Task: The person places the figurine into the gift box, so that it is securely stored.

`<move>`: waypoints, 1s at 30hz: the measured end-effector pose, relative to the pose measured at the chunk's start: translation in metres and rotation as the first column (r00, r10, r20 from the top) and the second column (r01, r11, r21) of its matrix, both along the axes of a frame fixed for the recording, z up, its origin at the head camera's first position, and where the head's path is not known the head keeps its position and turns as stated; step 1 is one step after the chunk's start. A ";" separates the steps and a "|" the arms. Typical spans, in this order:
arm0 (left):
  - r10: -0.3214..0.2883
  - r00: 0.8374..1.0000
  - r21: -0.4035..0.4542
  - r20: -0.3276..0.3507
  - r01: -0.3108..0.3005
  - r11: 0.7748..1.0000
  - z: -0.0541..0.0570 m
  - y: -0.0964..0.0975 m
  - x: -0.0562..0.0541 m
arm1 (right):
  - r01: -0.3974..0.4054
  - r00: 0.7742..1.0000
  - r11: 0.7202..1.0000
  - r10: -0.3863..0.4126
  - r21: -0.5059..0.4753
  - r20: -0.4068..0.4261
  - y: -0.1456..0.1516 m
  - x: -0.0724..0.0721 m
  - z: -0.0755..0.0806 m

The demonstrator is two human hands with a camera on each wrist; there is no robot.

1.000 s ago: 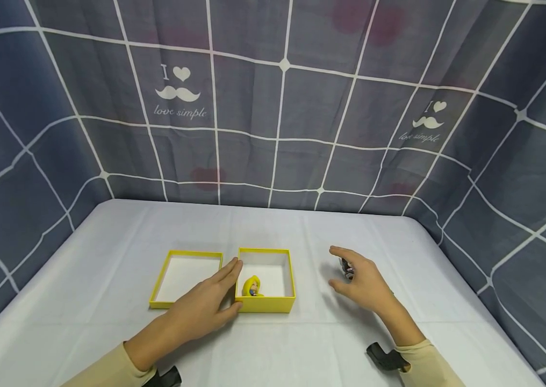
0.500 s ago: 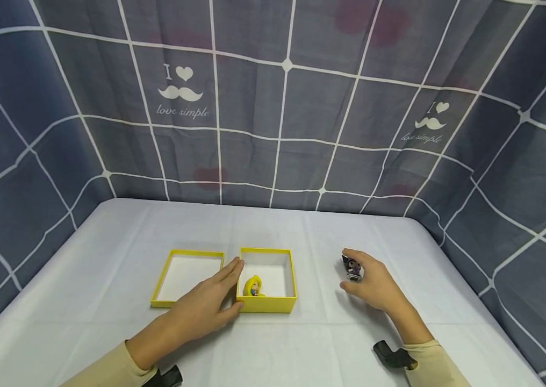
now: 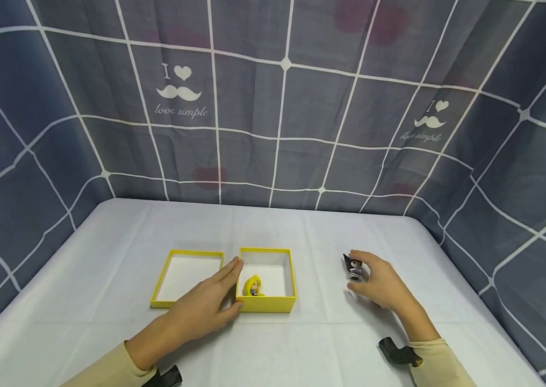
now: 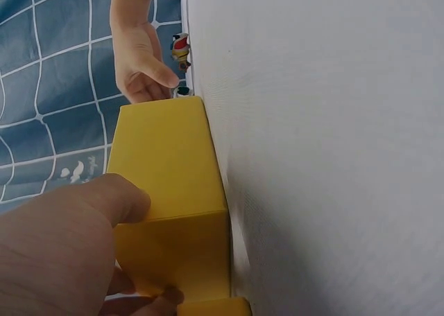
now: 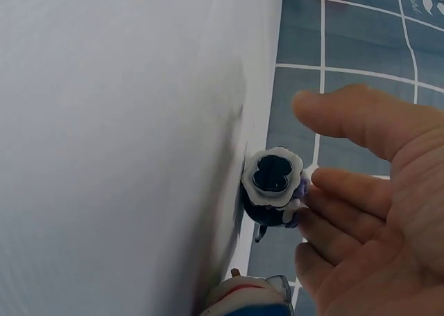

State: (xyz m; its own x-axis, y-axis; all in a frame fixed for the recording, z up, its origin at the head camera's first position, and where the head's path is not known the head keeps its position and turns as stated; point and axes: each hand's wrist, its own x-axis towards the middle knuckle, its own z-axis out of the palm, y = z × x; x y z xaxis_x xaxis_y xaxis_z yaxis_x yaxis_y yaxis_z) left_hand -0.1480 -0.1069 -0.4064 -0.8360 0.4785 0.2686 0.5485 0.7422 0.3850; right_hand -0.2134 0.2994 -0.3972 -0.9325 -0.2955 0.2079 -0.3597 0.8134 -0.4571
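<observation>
My left hand (image 3: 205, 303) rests against the left side of an uncovered yellow box (image 3: 267, 305), fingers mostly straight, thumb at the near corner. Inside the box, near its front wall, a small yellow-haired figurine (image 3: 252, 286) is visible. My right hand (image 3: 376, 279) is beside a small black-and-white figurine (image 3: 354, 270) on the table. In the right wrist view, its thumb (image 5: 340, 113) stands apart from that figurine (image 5: 274, 181), while the other fingers lie close to it; whether they touch it I cannot tell.
A shallow yellow-rimmed lid (image 3: 188, 277), white inside, lies left of the box, partly behind my left hand. Another figurine (image 5: 246, 299) shows at the bottom of the right wrist view. A white cloth covers the table (image 3: 311, 344); a grey checked curtain (image 3: 249, 107) surrounds it.
My right hand has shifted to the right, and the black-and-white figurine, mostly hidden before, now shows between thumb and fingers. The left hand and box have stayed put.
</observation>
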 end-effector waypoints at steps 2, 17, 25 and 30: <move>-0.003 1.000 0.003 -0.001 0.003 1.000 0.000 0.000 0.000 | 0.003 1.000 1.000 -0.003 0.000 0.000 0.001 0.000 0.000; 0.005 1.000 0.000 -0.001 -0.005 1.000 0.000 0.001 0.001 | 0.064 0.998 0.998 -0.064 0.025 0.011 -0.001 -0.003 -0.003; 0.020 1.000 -0.004 -0.003 -0.020 1.000 0.000 0.001 0.001 | 0.049 0.999 0.999 -0.049 0.005 -0.004 0.000 -0.005 -0.008; 0.010 1.000 0.001 0.004 -0.010 1.000 0.000 0.001 0.001 | 0.048 0.999 0.999 -0.048 0.004 -0.004 0.001 -0.006 -0.011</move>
